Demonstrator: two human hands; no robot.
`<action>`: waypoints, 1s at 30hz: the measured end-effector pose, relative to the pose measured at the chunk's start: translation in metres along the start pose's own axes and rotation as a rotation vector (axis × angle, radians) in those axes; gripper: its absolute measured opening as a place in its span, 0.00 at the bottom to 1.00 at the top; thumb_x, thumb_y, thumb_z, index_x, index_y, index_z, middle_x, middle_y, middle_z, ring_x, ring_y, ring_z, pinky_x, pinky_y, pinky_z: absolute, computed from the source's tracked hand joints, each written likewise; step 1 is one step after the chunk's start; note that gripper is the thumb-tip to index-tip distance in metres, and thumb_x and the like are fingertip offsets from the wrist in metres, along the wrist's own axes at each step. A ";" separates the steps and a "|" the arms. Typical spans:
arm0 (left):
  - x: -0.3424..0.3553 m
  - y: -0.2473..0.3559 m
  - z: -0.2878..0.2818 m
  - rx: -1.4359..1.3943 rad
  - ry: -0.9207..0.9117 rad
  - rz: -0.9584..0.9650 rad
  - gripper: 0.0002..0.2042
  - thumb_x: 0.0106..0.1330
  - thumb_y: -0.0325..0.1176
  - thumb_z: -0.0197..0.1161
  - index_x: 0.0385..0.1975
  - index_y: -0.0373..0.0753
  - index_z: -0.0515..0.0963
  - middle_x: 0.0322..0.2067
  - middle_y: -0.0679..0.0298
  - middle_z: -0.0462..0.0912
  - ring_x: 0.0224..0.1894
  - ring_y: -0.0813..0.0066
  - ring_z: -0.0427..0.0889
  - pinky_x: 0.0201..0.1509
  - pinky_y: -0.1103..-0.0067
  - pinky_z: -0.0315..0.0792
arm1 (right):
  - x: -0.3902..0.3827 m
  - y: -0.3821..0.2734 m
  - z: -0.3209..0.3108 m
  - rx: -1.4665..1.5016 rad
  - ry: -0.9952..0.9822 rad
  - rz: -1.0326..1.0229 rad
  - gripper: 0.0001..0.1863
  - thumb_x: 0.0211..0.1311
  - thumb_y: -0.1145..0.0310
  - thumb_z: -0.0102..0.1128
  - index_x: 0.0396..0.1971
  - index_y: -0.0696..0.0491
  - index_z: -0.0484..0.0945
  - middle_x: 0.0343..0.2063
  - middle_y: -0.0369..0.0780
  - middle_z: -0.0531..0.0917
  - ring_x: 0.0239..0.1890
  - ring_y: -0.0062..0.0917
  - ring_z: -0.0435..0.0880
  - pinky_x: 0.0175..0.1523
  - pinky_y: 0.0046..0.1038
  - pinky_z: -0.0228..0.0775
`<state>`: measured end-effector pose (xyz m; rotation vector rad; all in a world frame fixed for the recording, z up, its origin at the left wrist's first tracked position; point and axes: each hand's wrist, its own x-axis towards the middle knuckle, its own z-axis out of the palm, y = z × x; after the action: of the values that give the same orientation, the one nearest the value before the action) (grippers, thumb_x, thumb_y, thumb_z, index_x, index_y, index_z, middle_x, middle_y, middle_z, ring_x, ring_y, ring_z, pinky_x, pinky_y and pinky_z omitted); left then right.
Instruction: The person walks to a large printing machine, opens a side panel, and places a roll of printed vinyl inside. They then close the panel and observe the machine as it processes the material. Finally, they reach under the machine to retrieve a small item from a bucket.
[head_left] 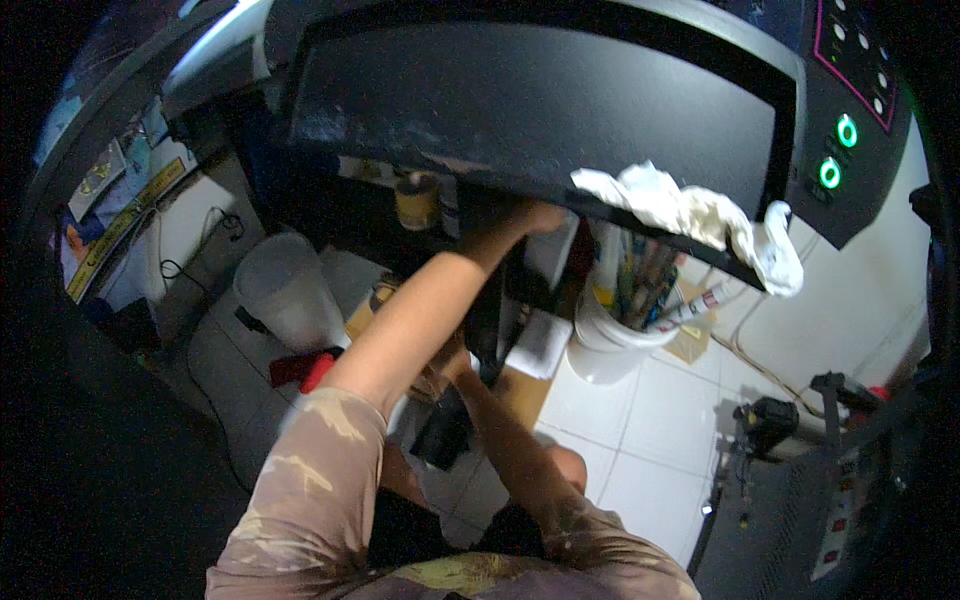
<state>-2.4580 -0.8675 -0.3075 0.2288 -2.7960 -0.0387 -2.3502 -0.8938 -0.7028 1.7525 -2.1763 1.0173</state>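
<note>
My left hand [543,216] reaches up under the front edge of a large black machine panel [540,90]. Its fingers are largely hidden there, so its grip does not show. Below it, my right hand [450,362] is low among the things beneath the machine. The left forearm covers part of it, and I cannot make out whether it holds anything. A yellowish-brown can [417,202] stands on the dark shelf left of my left hand. A white sheet [541,343] lies on a brown surface right of my right hand. A black object [440,435] sits just below that hand.
A crumpled white cloth [690,212] drapes over the panel's edge. A white bucket [607,350] holds several rolls and tubes. At left stand a translucent bucket [288,290] and a red object [303,371]. Green-lit buttons [829,174] glow at upper right; cables run along the floor.
</note>
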 end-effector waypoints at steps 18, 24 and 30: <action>0.001 -0.007 0.013 -0.072 -0.004 0.044 0.18 0.56 0.37 0.65 0.45 0.35 0.82 0.44 0.51 0.85 0.46 0.53 0.85 0.53 0.66 0.77 | -0.084 -0.034 -0.058 0.352 0.051 0.414 0.27 0.67 0.67 0.58 0.63 0.55 0.60 0.48 0.50 0.76 0.53 0.47 0.75 0.54 0.42 0.72; 0.009 -0.013 0.020 -0.098 0.017 0.037 0.18 0.55 0.37 0.66 0.44 0.36 0.82 0.43 0.52 0.85 0.45 0.54 0.85 0.52 0.66 0.77 | -0.097 -0.065 -0.209 0.947 0.480 0.497 0.22 0.73 0.65 0.55 0.62 0.53 0.62 0.35 0.36 0.74 0.35 0.20 0.73 0.41 0.24 0.68; 0.016 -0.012 0.029 -0.121 0.023 0.034 0.18 0.54 0.38 0.67 0.43 0.37 0.83 0.42 0.53 0.85 0.44 0.54 0.85 0.51 0.66 0.77 | -0.044 -0.057 -0.278 0.888 0.601 0.568 0.27 0.74 0.67 0.52 0.68 0.53 0.58 0.44 0.38 0.76 0.35 0.18 0.74 0.38 0.21 0.69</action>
<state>-2.4806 -0.8821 -0.3298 0.1507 -2.7622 -0.1957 -2.3625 -0.6976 -0.4934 0.7405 -1.9291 2.5266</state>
